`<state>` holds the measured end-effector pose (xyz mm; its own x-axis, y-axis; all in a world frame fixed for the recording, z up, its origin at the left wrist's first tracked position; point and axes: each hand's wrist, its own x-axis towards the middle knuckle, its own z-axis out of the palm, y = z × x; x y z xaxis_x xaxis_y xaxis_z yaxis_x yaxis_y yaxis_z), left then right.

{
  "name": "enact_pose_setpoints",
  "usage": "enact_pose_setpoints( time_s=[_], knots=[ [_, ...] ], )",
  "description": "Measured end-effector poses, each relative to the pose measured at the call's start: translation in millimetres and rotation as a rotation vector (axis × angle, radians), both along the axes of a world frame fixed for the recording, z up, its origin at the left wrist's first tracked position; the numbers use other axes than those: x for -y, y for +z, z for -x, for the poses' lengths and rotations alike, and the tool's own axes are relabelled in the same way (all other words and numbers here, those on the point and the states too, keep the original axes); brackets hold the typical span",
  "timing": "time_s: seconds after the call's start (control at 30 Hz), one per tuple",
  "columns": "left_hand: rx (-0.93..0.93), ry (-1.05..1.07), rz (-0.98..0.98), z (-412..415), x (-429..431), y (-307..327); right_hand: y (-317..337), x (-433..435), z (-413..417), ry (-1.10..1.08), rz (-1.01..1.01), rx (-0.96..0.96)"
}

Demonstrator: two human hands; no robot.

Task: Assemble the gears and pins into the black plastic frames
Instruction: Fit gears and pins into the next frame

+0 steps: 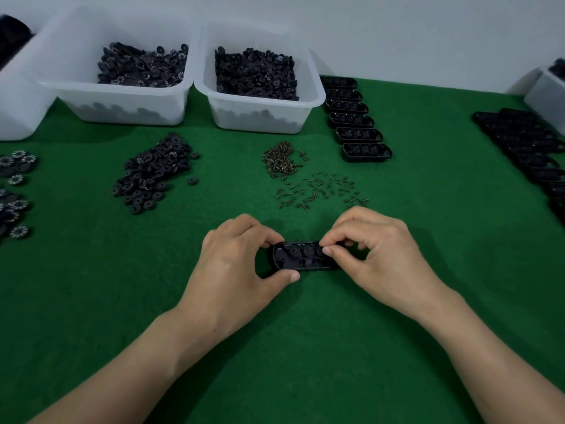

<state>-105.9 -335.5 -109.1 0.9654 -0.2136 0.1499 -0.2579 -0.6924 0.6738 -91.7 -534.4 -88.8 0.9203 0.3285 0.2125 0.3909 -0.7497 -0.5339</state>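
Gripping the black frame at its left end, the left hand has its thumb on the near edge and curled fingers on the far edge. The frame sits between both hands, low at the green counter. The right hand pinches the frame's right end, thumb and forefinger nearly closed. Loose pins lie just beyond the hands, with a gear pile beyond the left hand.

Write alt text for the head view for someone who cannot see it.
Two hands work on a black plastic frame on green felt: the left hand grips its left end, the right hand pinches its right end. Beyond lie a gear pile, pins, two white bins and a row of frames.
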Motion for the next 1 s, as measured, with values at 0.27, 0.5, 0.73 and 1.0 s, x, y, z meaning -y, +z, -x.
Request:
enact_pose_setpoints(
  time_s=[0.27,0.5,0.73,1.0],
  knots=[
    [0.001,0.003,0.005,0.2,0.2,0.7,-0.8,1.5,-1.2,0.011,0.034,-0.012],
    [0.006,0.005,0.002,0.7,0.7,1.0,0.1,-1.3,-0.3,0.051,0.128,0.066],
    [0.002,0.002,0.013,1.3,0.1,1.2,3.2,14.6,-1.2,-0.044,-0.221,-0.194],
    [0.014,0.001,-0.018,1.4,0.7,1.6,-6.2,12.0,8.4,0.079,-0.001,0.046]
  ],
)
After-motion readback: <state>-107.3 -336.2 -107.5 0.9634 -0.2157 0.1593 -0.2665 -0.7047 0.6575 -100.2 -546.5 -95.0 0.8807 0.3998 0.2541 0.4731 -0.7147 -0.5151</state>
